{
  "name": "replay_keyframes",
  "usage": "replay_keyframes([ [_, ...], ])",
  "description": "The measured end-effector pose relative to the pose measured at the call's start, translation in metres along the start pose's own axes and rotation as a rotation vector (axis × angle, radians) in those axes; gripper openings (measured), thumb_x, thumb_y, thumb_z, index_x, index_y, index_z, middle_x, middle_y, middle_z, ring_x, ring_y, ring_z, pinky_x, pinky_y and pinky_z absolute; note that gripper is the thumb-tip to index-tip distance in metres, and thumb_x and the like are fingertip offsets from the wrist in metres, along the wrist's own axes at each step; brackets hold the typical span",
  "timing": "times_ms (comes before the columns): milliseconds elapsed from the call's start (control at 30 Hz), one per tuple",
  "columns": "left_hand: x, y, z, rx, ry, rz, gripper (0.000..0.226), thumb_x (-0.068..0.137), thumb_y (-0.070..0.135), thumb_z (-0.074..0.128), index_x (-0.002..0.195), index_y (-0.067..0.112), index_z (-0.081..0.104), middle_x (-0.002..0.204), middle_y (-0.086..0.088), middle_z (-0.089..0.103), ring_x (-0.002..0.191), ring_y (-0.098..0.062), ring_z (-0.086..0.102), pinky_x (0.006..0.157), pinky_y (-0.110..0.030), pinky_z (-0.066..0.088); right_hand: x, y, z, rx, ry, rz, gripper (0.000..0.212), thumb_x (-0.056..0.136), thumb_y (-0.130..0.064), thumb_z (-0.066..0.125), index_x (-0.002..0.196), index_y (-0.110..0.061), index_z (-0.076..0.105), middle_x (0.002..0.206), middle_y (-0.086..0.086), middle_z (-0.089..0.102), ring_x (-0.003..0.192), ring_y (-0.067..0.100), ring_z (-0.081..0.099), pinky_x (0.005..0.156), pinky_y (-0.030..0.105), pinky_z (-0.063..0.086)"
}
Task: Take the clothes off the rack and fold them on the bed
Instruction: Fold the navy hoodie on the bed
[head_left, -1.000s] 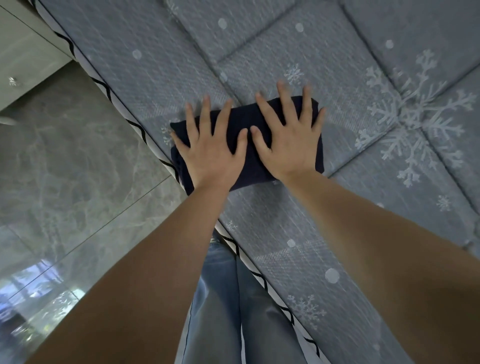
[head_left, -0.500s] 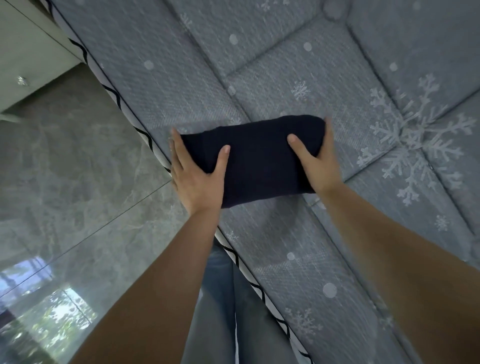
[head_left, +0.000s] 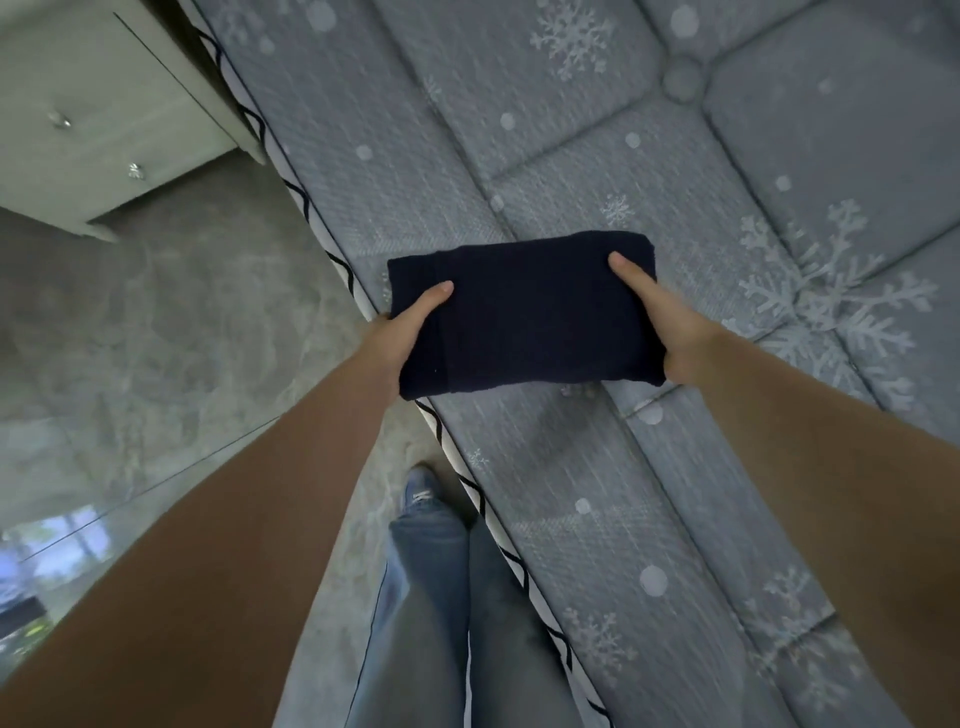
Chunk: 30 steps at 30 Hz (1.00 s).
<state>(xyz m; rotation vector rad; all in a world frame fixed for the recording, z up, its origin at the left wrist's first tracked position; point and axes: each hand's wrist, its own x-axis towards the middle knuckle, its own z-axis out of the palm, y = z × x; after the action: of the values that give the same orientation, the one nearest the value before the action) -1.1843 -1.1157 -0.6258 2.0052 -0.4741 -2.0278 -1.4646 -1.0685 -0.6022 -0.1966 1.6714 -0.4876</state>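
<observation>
The folded dark garment (head_left: 524, 314) sits at the near edge of the bed (head_left: 675, 156), one corner past the piped border over the floor (head_left: 156, 338). The left hand (head_left: 402, 332) grips its left end and the right hand (head_left: 657, 317) its right end, thumbs on top, fingers tucked underneath and hidden. Held only at the ends, the soft bundle could sag in the middle, and the folds may slip open. A loosened grip on the left end could drop it to the floor.

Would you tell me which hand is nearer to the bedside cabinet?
Left. The left hand grips the folded dark garment's end toward the bedside cabinet; the right hand grips the far end.
</observation>
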Motion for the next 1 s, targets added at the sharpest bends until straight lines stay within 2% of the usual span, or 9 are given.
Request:
replay_keyframes([
  [133, -0.031, 0.009, -0.011, -0.033, 0.062, 0.125, 0.080, 0.054, 0.058, 0.089, 0.121, 0.024, 0.062, 0.108, 0.002, 0.074, 0.092, -0.019, 0.073, 0.081, -0.040, 0.061, -0.031, -0.009, 0.006, 0.033, -0.058, -0.047, 0.079, 0.060, -0.073, 0.080, 0.126, -0.032, 0.063, 0.119, -0.004, 0.072, 0.110, 0.019, 0.069, 0.100, 0.042, 0.052],
  [267, -0.073, 0.016, -0.033, -0.081, 0.077, 0.185, 0.091, 0.045, 0.064, 0.089, 0.123, 0.029, 0.059, 0.111, 0.005, 0.073, 0.095, -0.020, 0.073, 0.084, -0.042, 0.060, -0.072, -0.033, 0.013, 0.031, -0.140, -0.082, 0.059, 0.070, -0.065, 0.077, 0.116, -0.031, 0.066, 0.110, -0.004, 0.076, 0.101, 0.017, 0.073, 0.087, 0.037, 0.057],
  [467, -0.144, 0.011, -0.069, -0.169, 0.120, 0.235, 0.093, 0.048, 0.063, 0.089, 0.128, 0.029, 0.055, 0.114, 0.002, 0.071, 0.097, -0.023, 0.072, 0.086, -0.046, 0.059, -0.140, -0.057, 0.042, -0.054, -0.233, -0.185, 0.056, 0.077, -0.062, 0.074, 0.123, -0.032, 0.064, 0.110, -0.005, 0.076, 0.097, 0.015, 0.074, 0.080, 0.035, 0.059],
  [667, -0.238, -0.010, -0.124, -0.220, 0.252, 0.307, 0.081, 0.063, 0.060, 0.085, 0.130, 0.027, 0.053, 0.116, 0.001, 0.068, 0.099, -0.023, 0.069, 0.086, -0.046, 0.058, -0.215, -0.058, 0.090, -0.122, -0.346, -0.234, 0.060, 0.077, -0.059, 0.077, 0.128, -0.031, 0.064, 0.117, 0.000, 0.074, 0.103, 0.022, 0.073, 0.085, 0.040, 0.060],
  [800, -0.305, -0.046, -0.180, -0.323, 0.347, 0.341, 0.096, 0.049, 0.070, 0.084, 0.131, 0.029, 0.053, 0.117, 0.003, 0.068, 0.101, -0.022, 0.069, 0.087, -0.044, 0.058, -0.264, -0.067, 0.148, -0.274, -0.456, -0.269, 0.065, 0.074, -0.060, 0.079, 0.130, -0.030, 0.062, 0.119, 0.001, 0.073, 0.103, 0.022, 0.073, 0.079, 0.037, 0.061],
  [900, -0.333, -0.078, -0.214, -0.456, 0.398, 0.358, 0.091, 0.054, 0.066, 0.085, 0.130, 0.029, 0.053, 0.117, 0.003, 0.069, 0.101, -0.021, 0.069, 0.087, -0.044, 0.058, -0.288, -0.068, 0.195, -0.393, -0.521, -0.308, 0.063, 0.075, -0.058, 0.078, 0.130, -0.030, 0.061, 0.114, -0.001, 0.075, 0.100, 0.019, 0.074, 0.079, 0.035, 0.059],
  [1000, -0.364, -0.123, -0.258, -0.617, 0.468, 0.383, 0.093, 0.051, 0.067, 0.086, 0.130, 0.030, 0.054, 0.116, 0.004, 0.070, 0.101, -0.021, 0.070, 0.089, -0.044, 0.058, -0.322, -0.058, 0.263, -0.527, -0.612, -0.352, 0.054, 0.081, -0.052, 0.074, 0.128, -0.030, 0.061, 0.109, -0.003, 0.076, 0.097, 0.018, 0.074, 0.075, 0.032, 0.059],
])
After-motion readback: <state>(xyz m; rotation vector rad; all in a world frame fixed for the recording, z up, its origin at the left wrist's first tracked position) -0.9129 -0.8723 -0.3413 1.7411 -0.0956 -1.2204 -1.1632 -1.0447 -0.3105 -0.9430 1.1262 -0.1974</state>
